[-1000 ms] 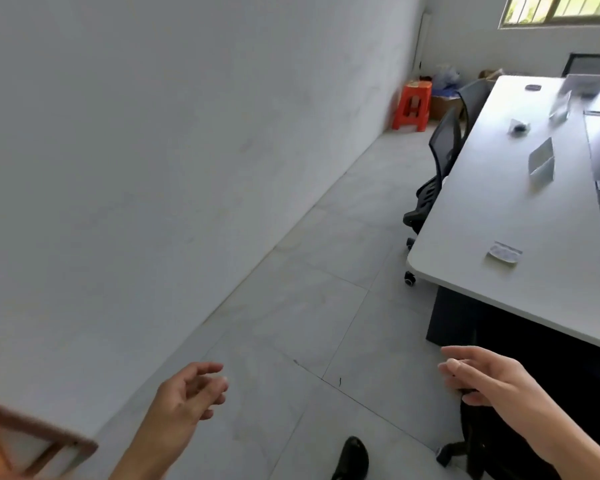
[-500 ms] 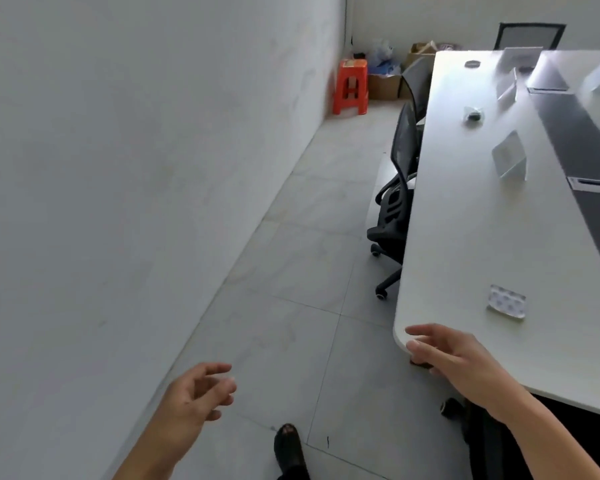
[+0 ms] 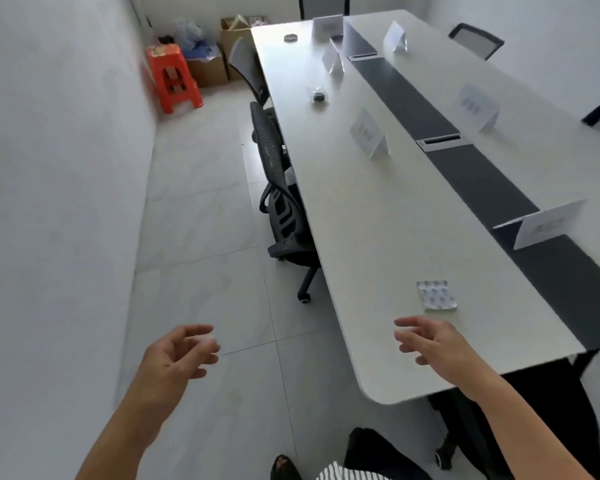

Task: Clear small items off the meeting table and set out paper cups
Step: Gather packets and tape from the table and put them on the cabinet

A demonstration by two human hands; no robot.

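A: Where are we standing, and what lies in front of us?

B: We stand at the near end of a long white meeting table (image 3: 378, 209). Our right hand (image 3: 437, 344) hovers over its near edge, fingers spread and loosely curled, holding nothing. Our left hand (image 3: 179, 353) hangs over the floor at about eight o'clock, also spread and empty.

A: What small things need clearing?

B: Nearest, at about one o'clock from our right hand, a flat foil-backed blister sheet (image 3: 436, 295) lies on the tabletop, near the fingertips but not touching them. Farther along at twelve o'clock sits a small dark object (image 3: 318, 95), and beyond it a dark round disc (image 3: 291, 37); both are too small for us to identify. Folded white name cards (image 3: 368, 133) stand along the table. We see no paper cups.

A: How will the sheet handle?

B: We judge it very light, thin and slightly bendable, and lying flush, so hard to lift straight up. We would slide it toward the table edge, or catch a corner with a fingernail, then pinch it between thumb and forefinger.
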